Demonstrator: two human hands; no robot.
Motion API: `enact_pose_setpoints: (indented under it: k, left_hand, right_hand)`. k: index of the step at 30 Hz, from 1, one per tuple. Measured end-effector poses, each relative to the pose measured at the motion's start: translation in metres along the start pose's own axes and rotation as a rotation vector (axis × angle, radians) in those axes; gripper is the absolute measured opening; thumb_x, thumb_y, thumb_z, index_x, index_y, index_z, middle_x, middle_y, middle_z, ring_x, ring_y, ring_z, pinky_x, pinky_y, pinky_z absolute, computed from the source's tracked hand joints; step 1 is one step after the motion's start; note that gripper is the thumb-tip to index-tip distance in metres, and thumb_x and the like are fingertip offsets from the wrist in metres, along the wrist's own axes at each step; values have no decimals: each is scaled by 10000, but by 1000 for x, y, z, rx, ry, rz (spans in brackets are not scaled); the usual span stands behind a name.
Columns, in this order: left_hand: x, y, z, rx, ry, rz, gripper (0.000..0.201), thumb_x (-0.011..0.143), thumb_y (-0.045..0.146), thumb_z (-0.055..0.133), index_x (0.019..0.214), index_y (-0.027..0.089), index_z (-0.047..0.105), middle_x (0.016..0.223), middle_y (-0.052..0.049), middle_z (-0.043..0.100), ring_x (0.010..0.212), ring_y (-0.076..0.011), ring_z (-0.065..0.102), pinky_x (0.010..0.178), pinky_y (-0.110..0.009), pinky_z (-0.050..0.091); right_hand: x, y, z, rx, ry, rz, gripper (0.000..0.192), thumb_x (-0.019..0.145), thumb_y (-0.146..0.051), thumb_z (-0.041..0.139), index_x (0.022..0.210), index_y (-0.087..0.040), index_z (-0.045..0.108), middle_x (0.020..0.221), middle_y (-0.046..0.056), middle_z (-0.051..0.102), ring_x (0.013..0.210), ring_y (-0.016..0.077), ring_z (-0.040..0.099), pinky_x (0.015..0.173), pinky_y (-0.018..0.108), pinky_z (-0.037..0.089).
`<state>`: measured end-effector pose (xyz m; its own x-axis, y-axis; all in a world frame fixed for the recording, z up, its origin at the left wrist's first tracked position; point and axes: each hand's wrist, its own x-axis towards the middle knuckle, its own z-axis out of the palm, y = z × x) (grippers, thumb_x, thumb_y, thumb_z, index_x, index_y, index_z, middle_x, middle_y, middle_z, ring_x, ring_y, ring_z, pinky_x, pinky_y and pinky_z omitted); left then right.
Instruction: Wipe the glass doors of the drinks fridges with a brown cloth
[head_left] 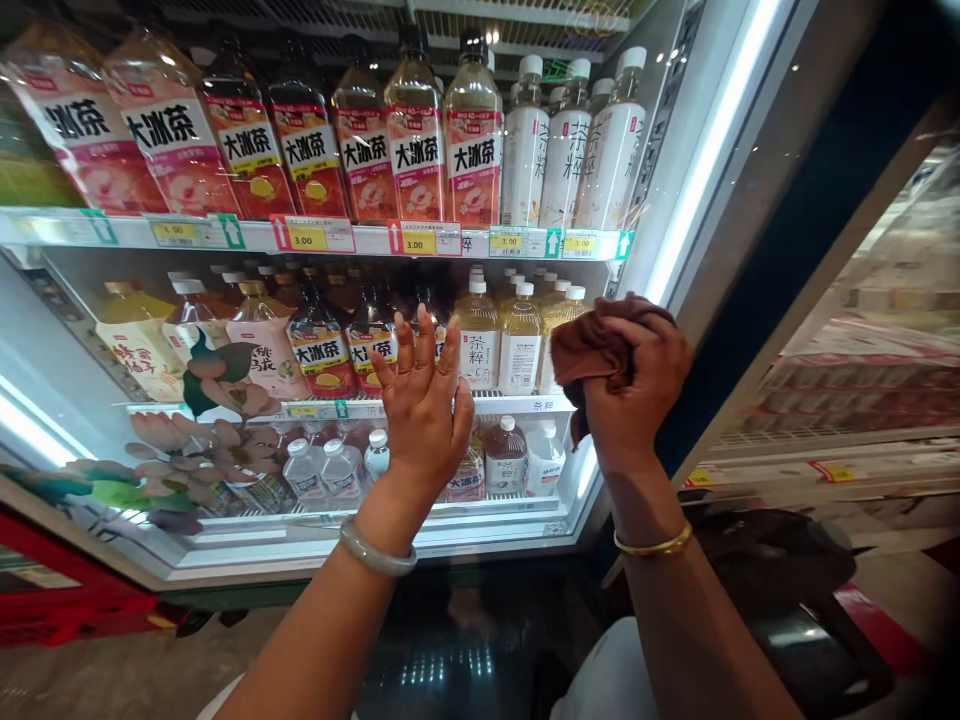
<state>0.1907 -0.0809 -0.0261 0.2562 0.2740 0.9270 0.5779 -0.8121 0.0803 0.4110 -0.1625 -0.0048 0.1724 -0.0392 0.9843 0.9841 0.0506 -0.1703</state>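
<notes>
brown cloth: the crumpled brown cloth point(592, 345) is partly covered by the right hand point(637, 390), so its full size cannot be told.
bottles behind hands: the left hand point(426, 400) hides part of a tea bottle point(469, 475) on the lowest shelf.
top-row bottles: caps of the large iced-tea bottles point(172, 130) are cut off by the top edge.
price tags: the small yellow price tags point(309, 237) carry print too small to read fully.
right side: the stacked goods point(862, 380) behind the open glass door are blurred.

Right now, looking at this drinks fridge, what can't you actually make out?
- Head view: bottles behind the left hand are hidden by it.
- Head view: how much of the brown cloth is bunched up is hidden inside the right hand.
- Head view: price tags are mostly too small to read.
- Head view: goods at right are blurred by glare.
</notes>
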Motion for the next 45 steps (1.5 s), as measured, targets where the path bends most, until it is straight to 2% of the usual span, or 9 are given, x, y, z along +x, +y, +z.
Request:
enact_pose_setpoints:
  k: [5, 9, 12, 19, 27, 34, 37, 42, 45]
  left_hand:
    - [0, -1, 0, -9, 2, -5, 738, 1005, 193, 453, 1683, 273, 174, 1764, -48, 84, 1654, -284, 30, 1311, -582, -150]
    - [-2, 2, 4, 1, 2, 14, 750, 1004, 203, 477, 1683, 287, 168, 1764, -44, 78, 1653, -280, 25, 1315, -582, -134]
    - [-3, 3, 3, 12, -16, 23, 752, 1006, 207, 478, 1682, 298, 162, 1763, -39, 73, 1652, -283, 32, 1319, -584, -117]
    - [0, -4, -5, 8, 16, 29, 790, 997, 188, 476, 1685, 323, 113, 1761, -2, 47, 1651, -282, 25, 1329, -571, -111]
    - [-1, 7, -2, 17, 2, 47, 764, 1010, 202, 482, 1685, 305, 139, 1763, -27, 71, 1653, -267, 37, 1342, -547, -67]
    - [0, 0, -6, 37, -3, 61, 754, 1014, 209, 462, 1686, 287, 130, 1759, -32, 70, 1651, -258, 3, 1342, -551, -57]
    - [-2, 2, -4, 38, -10, 61, 743, 1016, 217, 464, 1684, 278, 146, 1755, -43, 91, 1650, -252, 14, 1342, -540, -66]
    - [-1, 9, -4, 20, -6, 85, 734, 1026, 229, 459, 1684, 295, 140, 1757, -36, 82, 1650, -256, 28, 1338, -548, -74]
    - [3, 6, -9, 2, 0, 74, 725, 1026, 224, 445, 1683, 303, 149, 1759, -18, 76, 1649, -263, 17, 1340, -551, -64]
  right_hand:
    - [-17, -14, 6, 0, 17, 0, 378, 827, -279, 631, 1201, -255, 678, 1228, 109, 643, 1226, 318, 599, 1071, 536, 459]
    - [-42, -51, 16, 70, -117, -187, 284, 902, -312, 607, 1172, -271, 686, 1209, 85, 675, 1240, 290, 589, 1157, 533, 407]
    - [-37, -52, 15, 127, -204, -292, 232, 922, -308, 623, 1140, -278, 698, 1190, 54, 703, 1228, 260, 609, 1197, 517, 383]
    - [-5, 4, 4, -7, 81, 49, 344, 841, -249, 626, 1179, -260, 695, 1204, 95, 659, 1212, 299, 619, 1052, 526, 484]
    - [-31, -49, 15, 142, -100, -122, 290, 871, -300, 651, 1157, -281, 691, 1190, 77, 660, 1227, 290, 602, 1123, 515, 438]
    - [-9, -17, 10, 82, 23, 35, 388, 824, -184, 621, 1190, -293, 689, 1225, 69, 633, 1242, 293, 592, 1091, 522, 453]
    - [-12, -25, 14, 69, 75, 97, 408, 830, -183, 618, 1218, -291, 682, 1248, 91, 615, 1258, 311, 578, 1087, 550, 454]
    - [-50, -66, 26, 97, -93, -165, 284, 910, -267, 641, 1176, -323, 722, 1237, 71, 659, 1271, 300, 560, 1164, 573, 402]
    - [-60, -66, 24, 148, -193, -364, 178, 924, -285, 664, 1081, -314, 741, 1181, 27, 715, 1251, 263, 580, 1224, 565, 342]
